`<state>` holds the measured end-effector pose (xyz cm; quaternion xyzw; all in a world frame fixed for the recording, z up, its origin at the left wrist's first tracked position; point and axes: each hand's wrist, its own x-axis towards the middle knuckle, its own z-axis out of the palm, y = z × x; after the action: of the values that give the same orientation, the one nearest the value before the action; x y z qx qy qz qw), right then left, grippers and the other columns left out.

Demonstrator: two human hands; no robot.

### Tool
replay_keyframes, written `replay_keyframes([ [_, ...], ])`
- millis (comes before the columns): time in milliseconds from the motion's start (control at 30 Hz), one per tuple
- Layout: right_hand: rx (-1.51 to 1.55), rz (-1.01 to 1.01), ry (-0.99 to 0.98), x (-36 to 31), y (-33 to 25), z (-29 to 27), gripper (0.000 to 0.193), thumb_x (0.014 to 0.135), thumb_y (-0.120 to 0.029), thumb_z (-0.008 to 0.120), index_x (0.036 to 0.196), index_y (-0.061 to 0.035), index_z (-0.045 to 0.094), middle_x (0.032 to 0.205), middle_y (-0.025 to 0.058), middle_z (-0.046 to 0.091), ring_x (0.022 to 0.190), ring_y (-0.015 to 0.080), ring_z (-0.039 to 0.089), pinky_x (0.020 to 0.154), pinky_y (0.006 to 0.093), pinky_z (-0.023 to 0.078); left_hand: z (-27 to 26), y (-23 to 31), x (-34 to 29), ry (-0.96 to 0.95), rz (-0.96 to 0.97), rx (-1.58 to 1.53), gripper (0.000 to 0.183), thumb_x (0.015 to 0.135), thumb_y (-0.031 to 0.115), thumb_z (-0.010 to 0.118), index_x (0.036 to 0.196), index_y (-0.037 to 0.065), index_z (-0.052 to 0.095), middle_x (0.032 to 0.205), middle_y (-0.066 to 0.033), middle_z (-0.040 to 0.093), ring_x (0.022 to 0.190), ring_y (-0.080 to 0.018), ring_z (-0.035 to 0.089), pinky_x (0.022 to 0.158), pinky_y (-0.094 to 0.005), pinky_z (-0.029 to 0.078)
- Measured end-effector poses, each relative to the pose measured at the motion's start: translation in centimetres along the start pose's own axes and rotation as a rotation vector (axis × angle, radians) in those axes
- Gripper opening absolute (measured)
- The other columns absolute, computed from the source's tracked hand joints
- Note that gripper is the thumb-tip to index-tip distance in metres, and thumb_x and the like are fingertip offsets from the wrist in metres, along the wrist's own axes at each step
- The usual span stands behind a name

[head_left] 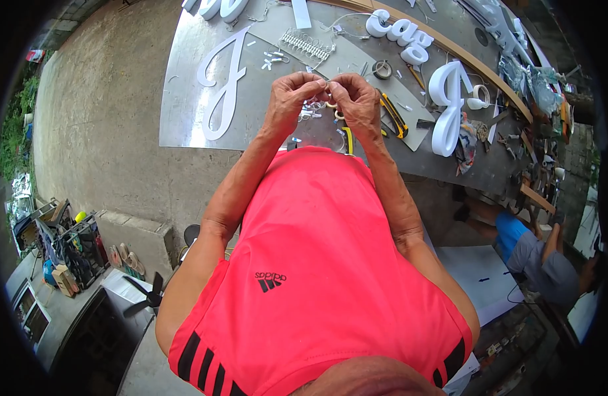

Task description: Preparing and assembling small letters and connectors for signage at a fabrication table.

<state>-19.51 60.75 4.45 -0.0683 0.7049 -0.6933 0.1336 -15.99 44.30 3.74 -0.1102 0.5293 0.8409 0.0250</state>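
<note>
My left hand and my right hand meet over the near edge of the metal-topped table. Thumbs and fingertips of both are pinched together around something small and thin, too small to make out. Beneath them lie thin white wires with small white pieces, partly hidden by the hands. Right of my right hand is a yellow and black utility knife, with a dark roll of tape farther back. A coiled white wire strand rests beyond the hands.
A flat white letter cutout lies on the left; a thick white letter stands at right. Smaller white letters sit near a long wooden strip. Another person crouches at far right. A black fan is behind, left.
</note>
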Motion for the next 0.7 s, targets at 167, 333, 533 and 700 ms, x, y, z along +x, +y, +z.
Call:
replay_keyframes([
  [167, -0.041, 0.002, 0.010, -0.1, 0.3, -0.1, 0.011, 0.095, -0.011, 0.067, 0.098, -0.0009, 0.070, 0.080, 0.0006, 0.071, 0.067, 0.0040, 0.063, 0.058, 0.0220, 0.050, -0.8, -0.7, 0.2, -0.056, -0.071, -0.071, 0.019, 0.098, 0.015, 0.064, 0.102, -0.003, 0.070, 0.086, -0.0092, 0.072, 0.077, -0.0155, 0.070, 0.075, -0.0280, 0.055],
  [333, -0.048, 0.002, 0.005, 0.1, 0.4, -0.2, 0.011, 0.096, -0.012, 0.067, 0.098, -0.0013, 0.070, 0.079, 0.0003, 0.071, 0.067, 0.0037, 0.062, 0.058, 0.0217, 0.049, -1.6, -0.9, 0.1, -0.135, -0.133, -0.213, 0.025, 0.101, 0.019, 0.060, 0.105, -0.005, 0.068, 0.087, -0.0113, 0.073, 0.077, -0.0187, 0.072, 0.075, -0.0300, 0.058],
  [533, -0.098, -0.002, -0.030, 0.1, 0.3, -0.4, 0.012, 0.095, -0.013, 0.068, 0.096, -0.0013, 0.071, 0.076, 0.0000, 0.070, 0.066, 0.0039, 0.062, 0.058, 0.0223, 0.049, -0.8, -0.1, -0.4, -0.113, -0.070, 0.011, 0.025, 0.101, 0.018, 0.062, 0.109, -0.005, 0.068, 0.089, -0.0138, 0.073, 0.078, -0.0210, 0.074, 0.073, -0.0331, 0.062],
  [700, -0.176, 0.009, -0.060, 0.0, 0.5, -0.7, 0.013, 0.094, -0.014, 0.069, 0.094, -0.0009, 0.071, 0.073, 0.0001, 0.069, 0.065, 0.0046, 0.062, 0.058, 0.0236, 0.049, -0.9, -0.7, -0.3, -0.087, 0.080, 0.230, 0.021, 0.098, 0.014, 0.067, 0.107, -0.005, 0.068, 0.089, -0.0117, 0.073, 0.078, -0.0180, 0.072, 0.073, -0.0314, 0.062],
])
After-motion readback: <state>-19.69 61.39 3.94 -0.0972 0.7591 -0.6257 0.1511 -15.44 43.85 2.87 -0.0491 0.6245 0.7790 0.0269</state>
